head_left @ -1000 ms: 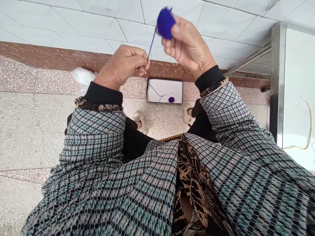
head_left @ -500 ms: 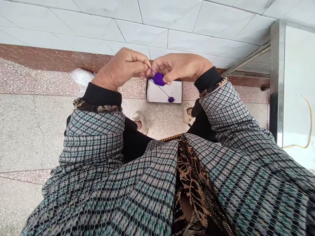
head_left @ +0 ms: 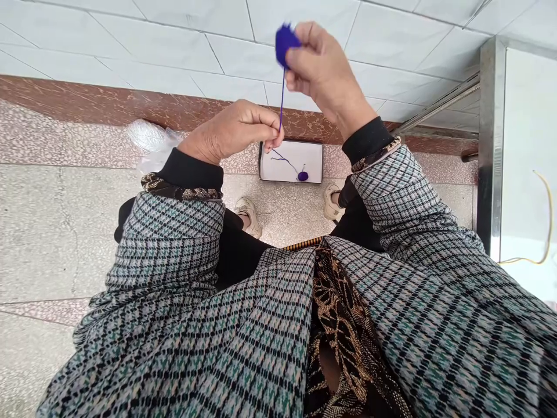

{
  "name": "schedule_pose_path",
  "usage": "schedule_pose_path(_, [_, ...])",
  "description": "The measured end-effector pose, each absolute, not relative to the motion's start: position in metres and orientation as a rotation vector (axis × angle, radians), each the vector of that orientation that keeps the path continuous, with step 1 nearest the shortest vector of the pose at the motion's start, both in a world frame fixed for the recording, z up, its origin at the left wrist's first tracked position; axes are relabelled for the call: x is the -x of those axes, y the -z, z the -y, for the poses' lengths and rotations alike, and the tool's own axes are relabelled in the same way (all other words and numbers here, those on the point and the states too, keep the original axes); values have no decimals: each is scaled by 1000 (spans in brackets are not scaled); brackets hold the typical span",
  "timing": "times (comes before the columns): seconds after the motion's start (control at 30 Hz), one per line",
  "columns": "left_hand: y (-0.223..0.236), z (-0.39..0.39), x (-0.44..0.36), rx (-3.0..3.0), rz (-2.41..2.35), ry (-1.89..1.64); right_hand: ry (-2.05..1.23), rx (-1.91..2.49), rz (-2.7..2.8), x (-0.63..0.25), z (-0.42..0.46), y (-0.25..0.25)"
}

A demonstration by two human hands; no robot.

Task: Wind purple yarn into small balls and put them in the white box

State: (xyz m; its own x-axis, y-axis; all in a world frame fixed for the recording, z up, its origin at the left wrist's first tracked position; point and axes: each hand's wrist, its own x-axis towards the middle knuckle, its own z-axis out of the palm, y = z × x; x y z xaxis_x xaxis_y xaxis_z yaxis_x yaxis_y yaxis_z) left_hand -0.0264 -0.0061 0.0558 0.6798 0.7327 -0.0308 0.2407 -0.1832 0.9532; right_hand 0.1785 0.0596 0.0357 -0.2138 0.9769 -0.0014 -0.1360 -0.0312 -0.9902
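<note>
High in front of the white tiles, my right hand (head_left: 324, 69) grips a ball of purple yarn (head_left: 286, 45) between thumb and fingers. From the ball a taut strand of yarn (head_left: 282, 101) runs down to my left hand (head_left: 250, 129), which pinches it between thumb and forefinger. Below the left hand, a slack length of the same yarn leads into a shallow white box (head_left: 282, 168) on the floor. A much smaller purple yarn ball (head_left: 303, 176) lies near the box's front right corner.
A white bundle in clear plastic (head_left: 150, 139) lies on the floor behind my left wrist. The tiled wall (head_left: 174, 43) rises ahead. To the right stands a metal-framed white panel (head_left: 489, 157) with a yellow cord (head_left: 549, 220). My shoes (head_left: 248, 216) are below.
My right hand has moved up and away from my left, carrying the large yarn ball and stretching the strand between them. The left hand has shifted slightly right and down.
</note>
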Motion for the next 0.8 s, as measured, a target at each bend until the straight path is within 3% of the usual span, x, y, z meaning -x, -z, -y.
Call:
schedule_pose_path(0.1, [-60, 8, 31, -1736, -843, -582, -1482, 1091, 1798, -188, -56, -31])
schedule_pose_path(0.17, [-60, 7, 36, -1697, -886, -647, -1683, 1003, 2121, -196, -45, -41])
schedule_pose_path(0.3, [-56, 3, 44, -1628, -937, -702, -2052, 570, 1888, -205, -25, -68])
schedule_pose_path(0.4, [-53, 1, 43, -1595, -938, -717, -1947, 484, 1358, -200, -24, -77])
schedule_pose_path(0.53, [-54, 3, 33, -1644, -915, -660, -1702, 684, 931, -178, -30, -79])
schedule_pose_path(0.63, [-57, 4, 29, -1727, -869, -585, -1496, 940, 1034, -162, -31, -74])
schedule_pose_path(0.73, [-60, 6, 32, -1735, -862, -576, -1287, 1241, 1502, -163, -27, -65])
schedule_pose_path(0.8, [-62, 7, 36, -1701, -888, -603, -1352, 1266, 1842, -174, -22, -63])
